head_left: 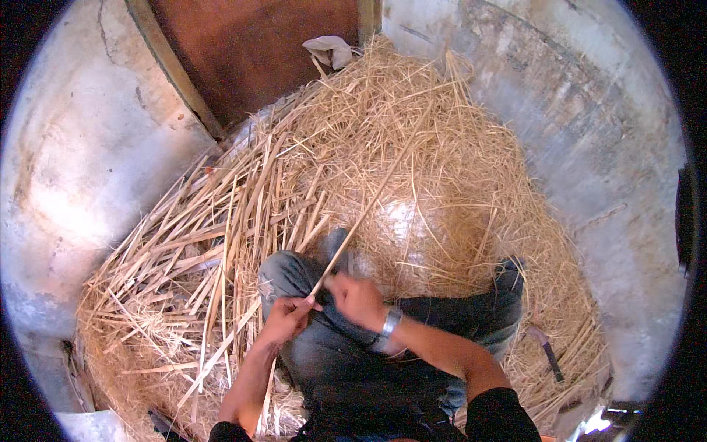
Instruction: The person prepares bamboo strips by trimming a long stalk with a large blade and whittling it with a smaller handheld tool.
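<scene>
A long, thin, straw-coloured strip [373,199], like split bamboo or cane, slants up and away over the straw. Its near end is pinched between the thumb and fingers of my left hand [289,318], above my bent knee. Right beside the strip, close to the left fingertips, is my right hand [359,300], curled and slightly blurred. Whatever sits in its fingers is hidden, and I cannot tell whether it touches the strip. A metal band [391,323] circles my right wrist.
Split strips [236,221] lie heaped on the left. Fine shavings [398,110] pile up ahead and to the right. A knife [549,353] rests on the straw at right. Pale walls [582,110] flank a brown door [258,51], with a whitish cloth or bag [329,51] near it.
</scene>
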`<action>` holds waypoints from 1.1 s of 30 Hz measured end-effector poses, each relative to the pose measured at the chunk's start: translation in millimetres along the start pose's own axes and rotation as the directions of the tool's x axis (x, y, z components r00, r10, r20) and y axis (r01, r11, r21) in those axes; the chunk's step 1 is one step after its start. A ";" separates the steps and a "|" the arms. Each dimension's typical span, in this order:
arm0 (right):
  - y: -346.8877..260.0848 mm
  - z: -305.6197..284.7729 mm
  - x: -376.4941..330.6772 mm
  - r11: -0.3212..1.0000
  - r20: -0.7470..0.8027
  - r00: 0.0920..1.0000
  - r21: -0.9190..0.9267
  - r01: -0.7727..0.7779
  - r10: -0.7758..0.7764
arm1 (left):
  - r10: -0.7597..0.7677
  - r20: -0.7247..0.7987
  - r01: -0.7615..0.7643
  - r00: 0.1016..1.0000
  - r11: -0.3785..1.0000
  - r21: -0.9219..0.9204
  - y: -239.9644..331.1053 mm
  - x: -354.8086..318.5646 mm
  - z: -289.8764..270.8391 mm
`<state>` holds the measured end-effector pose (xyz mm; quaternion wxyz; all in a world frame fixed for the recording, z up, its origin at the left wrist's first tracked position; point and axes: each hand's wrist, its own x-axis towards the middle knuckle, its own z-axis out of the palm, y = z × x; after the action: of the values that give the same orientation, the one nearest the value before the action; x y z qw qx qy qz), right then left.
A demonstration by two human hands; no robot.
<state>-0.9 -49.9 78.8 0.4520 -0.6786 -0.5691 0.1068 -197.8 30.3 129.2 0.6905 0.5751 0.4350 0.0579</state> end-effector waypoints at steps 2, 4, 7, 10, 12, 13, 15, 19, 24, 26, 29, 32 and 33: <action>-23.2 -7.8 -6.4 0.982 0.325 0.928 -0.103 -0.159 0.185 | 0.016 0.000 -0.016 1.000 1.000 -0.004 -0.3 -5.2 -3.7; -4.9 -22.9 12.7 0.995 0.106 0.991 0.054 -0.086 0.080 | -0.022 -0.003 0.022 1.000 0.999 -0.047 8.3 -12.7 -0.6; 44.1 -67.8 68.8 0.920 -0.214 0.909 -0.091 -0.382 0.357 | 0.000 0.028 0.002 1.000 0.998 -0.058 10.5 -9.4 5.5; 58.1 -60.4 61.0 0.895 -0.243 0.889 -0.132 -0.427 0.389 | 0.032 -0.001 -0.032 0.999 0.999 0.031 18.3 -9.1 15.6; 25.5 -27.5 20.2 0.979 -0.088 0.981 -0.096 -0.180 0.172 | 0.049 -0.041 -0.045 0.998 0.995 0.090 8.5 -7.0 18.9; -6.8 -15.2 -4.4 1.000 -0.065 0.998 -0.003 0.027 -0.027 | 0.123 -0.077 -0.113 0.989 0.987 0.117 -5.1 -3.9 16.6; -49.9 -21.6 -33.2 0.986 0.286 0.943 -0.040 -0.164 0.168 | 0.197 -0.106 -0.178 0.975 0.971 0.163 -4.9 -14.7 15.4; -28.4 -58.5 -38.1 0.912 -0.044 0.916 0.132 -0.390 0.398 | 0.185 -0.017 -0.185 0.983 0.983 0.006 7.9 -44.1 55.3; -54.0 -127.5 -51.9 0.904 -0.210 0.905 0.306 -0.298 0.369 | 0.477 -0.019 -0.475 0.879 0.878 0.055 21.7 -69.0 119.7; -80.9 -145.4 -61.7 0.955 -0.209 0.938 0.168 -0.245 0.277 | 0.609 -0.031 -0.606 0.793 0.792 0.073 19.4 -76.0 131.7; -112.9 -164.4 -75.2 0.961 -0.279 0.931 0.210 -0.179 0.234 | 0.604 0.005 -0.602 0.797 0.793 0.096 23.4 -92.1 137.7; -104.4 -172.1 -95.3 0.953 -0.273 0.923 0.206 -0.221 0.273 | 0.630 0.079 -0.634 0.773 0.761 0.138 18.7 -100.1 135.0; -104.1 -173.5 -98.5 0.952 -0.279 0.920 0.210 -0.221 0.275 | 0.629 0.085 -0.635 0.772 0.759 0.143 18.7 -102.5 133.6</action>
<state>10.7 -226.7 217.6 0.5747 -0.7115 -0.3899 0.1068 -163.8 -122.3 194.4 0.5879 0.7433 0.2078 0.2422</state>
